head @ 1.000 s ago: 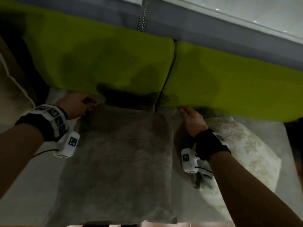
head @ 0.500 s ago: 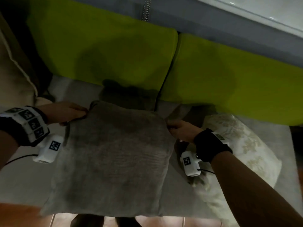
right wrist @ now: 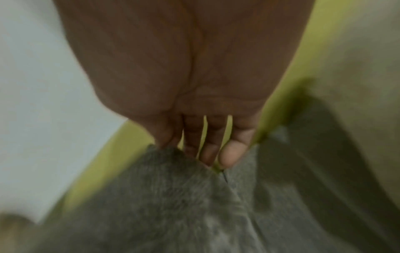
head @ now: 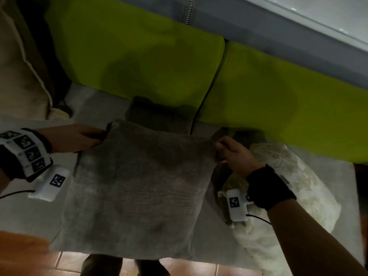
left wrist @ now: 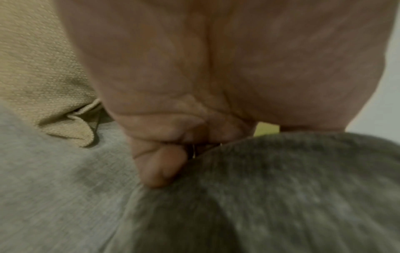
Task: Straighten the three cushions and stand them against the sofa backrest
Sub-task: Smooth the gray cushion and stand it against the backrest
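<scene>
A grey plush cushion (head: 137, 194) is held by its two far corners over the grey sofa seat (head: 91, 100), its near edge hanging past the seat front. My left hand (head: 95, 136) pinches the far left corner, its curled fingers (left wrist: 160, 171) against the grey cushion (left wrist: 270, 196). My right hand (head: 221, 150) grips the far right corner, with its fingertips (right wrist: 229, 154) on the grey cushion (right wrist: 173, 205). A cream patterned cushion (head: 294, 188) lies flat on the seat under my right forearm. A beige cushion (head: 20, 62) stands at the far left. The lime-green backrest (head: 139, 54) runs behind.
A grey frame (head: 278, 34) runs along the top of the backrest. Below the seat front lies a brown tiled floor (head: 209, 269) where my legs (head: 103, 265) show. An orange-brown patch (head: 20, 253) sits at the bottom left.
Both hands have taken hold of the grey cushion's far corners and drawn it back from the backrest, towards me. The cream cushion has not moved.
</scene>
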A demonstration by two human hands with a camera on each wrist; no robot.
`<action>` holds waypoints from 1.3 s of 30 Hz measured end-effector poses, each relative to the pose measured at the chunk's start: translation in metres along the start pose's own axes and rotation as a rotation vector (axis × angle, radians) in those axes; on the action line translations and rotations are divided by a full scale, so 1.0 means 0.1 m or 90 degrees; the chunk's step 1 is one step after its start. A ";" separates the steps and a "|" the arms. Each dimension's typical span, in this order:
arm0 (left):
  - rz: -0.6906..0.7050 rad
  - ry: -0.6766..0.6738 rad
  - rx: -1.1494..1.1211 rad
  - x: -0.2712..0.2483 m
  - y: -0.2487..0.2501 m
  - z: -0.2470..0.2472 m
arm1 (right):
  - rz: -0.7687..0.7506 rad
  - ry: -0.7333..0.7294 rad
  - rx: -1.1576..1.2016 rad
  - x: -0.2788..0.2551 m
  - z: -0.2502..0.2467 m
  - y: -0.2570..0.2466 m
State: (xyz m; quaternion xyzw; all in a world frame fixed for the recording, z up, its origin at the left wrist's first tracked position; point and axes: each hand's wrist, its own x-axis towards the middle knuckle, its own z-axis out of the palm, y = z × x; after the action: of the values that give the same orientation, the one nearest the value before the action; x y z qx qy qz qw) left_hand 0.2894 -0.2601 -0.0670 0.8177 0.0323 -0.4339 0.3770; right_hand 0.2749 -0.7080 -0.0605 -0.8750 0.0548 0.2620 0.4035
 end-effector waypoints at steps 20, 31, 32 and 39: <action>0.054 0.108 -0.179 -0.13 -0.12 -0.13 | 0.057 -0.098 0.243 -0.18 -0.09 -0.01; -0.003 -0.088 -0.005 -0.26 -0.12 -0.03 | -0.078 0.028 0.053 -0.08 0.05 0.03; 0.005 -0.100 -0.018 -0.27 -0.18 -0.03 | -0.037 0.118 0.056 -0.05 -0.02 0.08; 0.014 -0.136 0.026 -0.37 0.03 0.14 | 0.029 0.239 0.063 -0.15 0.06 0.06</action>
State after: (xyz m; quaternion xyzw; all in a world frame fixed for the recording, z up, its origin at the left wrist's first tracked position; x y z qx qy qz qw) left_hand 0.2583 -0.2609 -0.0428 0.7744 -0.0260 -0.5153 0.3662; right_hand 0.2581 -0.7089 -0.0604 -0.8862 0.1614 0.1002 0.4226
